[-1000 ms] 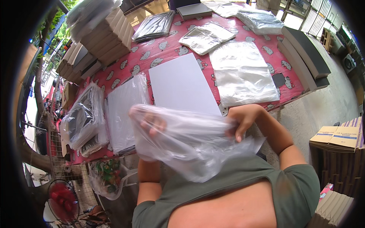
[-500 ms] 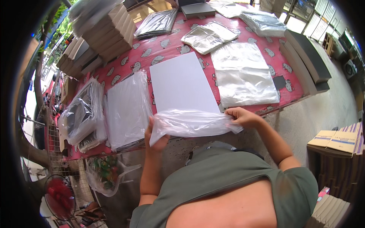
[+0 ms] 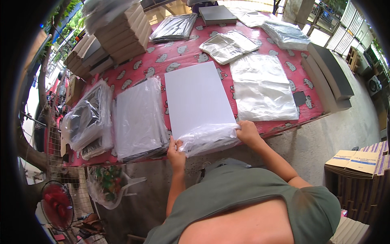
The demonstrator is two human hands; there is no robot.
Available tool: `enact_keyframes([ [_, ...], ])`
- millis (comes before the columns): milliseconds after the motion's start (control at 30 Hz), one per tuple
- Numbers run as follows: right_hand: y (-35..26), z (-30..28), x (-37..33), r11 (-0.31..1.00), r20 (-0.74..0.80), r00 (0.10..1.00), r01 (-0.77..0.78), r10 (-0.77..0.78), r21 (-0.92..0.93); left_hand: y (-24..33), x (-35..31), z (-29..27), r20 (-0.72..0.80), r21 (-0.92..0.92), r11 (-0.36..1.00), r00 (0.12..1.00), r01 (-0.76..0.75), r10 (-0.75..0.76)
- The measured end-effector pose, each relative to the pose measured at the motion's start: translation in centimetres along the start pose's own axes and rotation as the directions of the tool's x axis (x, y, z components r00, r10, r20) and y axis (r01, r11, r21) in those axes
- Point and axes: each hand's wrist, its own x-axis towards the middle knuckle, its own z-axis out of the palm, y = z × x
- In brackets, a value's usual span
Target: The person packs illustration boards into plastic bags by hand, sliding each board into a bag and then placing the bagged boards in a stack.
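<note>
A large white board or sheet (image 3: 199, 95) lies on the table in front of me. Its near end is covered by a crumpled clear plastic bag (image 3: 209, 139). At the bag's left corner, my left hand (image 3: 176, 153) grips the film between thumb and fingers. My right hand (image 3: 248, 133) is closed on the bag's right corner, beside the board's edge. Left of the board is a stack of plastic-wrapped white sheets (image 3: 138, 116). Flat, empty-looking clear bags (image 3: 264, 91) lie in a pile to its right.
A pink patterned cloth (image 3: 156, 61) covers the table. Tall stacks of boards (image 3: 122, 36) stand at the far left, with dark-topped boards (image 3: 331, 73) along the right edge. Wrapped bundles (image 3: 87, 118) sit at the near left. Beyond the table are a fan (image 3: 58, 205) and cardboard (image 3: 359, 160).
Both hands have drawn the bag's corners down and closer together over the board's near end. The bag looks more bunched. The view has shifted slightly.
</note>
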Motion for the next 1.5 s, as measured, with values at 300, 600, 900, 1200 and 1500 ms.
enact_keyframes([
  [300, 1.0, -2.3, -6.2, 0.906, 0.146, 0.982, -0.166, 0.117, 0.39, 2.5, -6.9, -4.1, 0.095, -0.463, 0.831, 0.949, 0.309, -0.3],
  [600, -0.4, -1.3, -0.1, 0.991, 0.021, 0.993, 0.116, -0.117, 0.06, 2.7, -2.7, -1.1, 0.107, -0.454, 0.868, 0.979, 0.203, -0.173],
  [900, 0.5, -2.5, -3.7, 0.959, -0.098, 0.989, 0.131, -0.109, 0.252, 4.6, -6.5, -1.8, 0.043, -0.436, 0.888, 0.989, 0.145, -0.14],
  [1200, -1.1, -7.9, -4.4, 0.234, 0.224, 0.974, -0.214, -0.017, 0.948, 6.4, -6.6, -6.4, 0.009, -0.655, 0.747, 0.989, 0.116, -0.146],
  [1500, -15.9, -19.2, 8.7, 0.83, -0.212, 0.915, 0.401, -0.343, 0.388, 22.3, 10.1, -8.4, 0.036, -0.887, 0.431, 0.904, -0.168, 0.426],
])
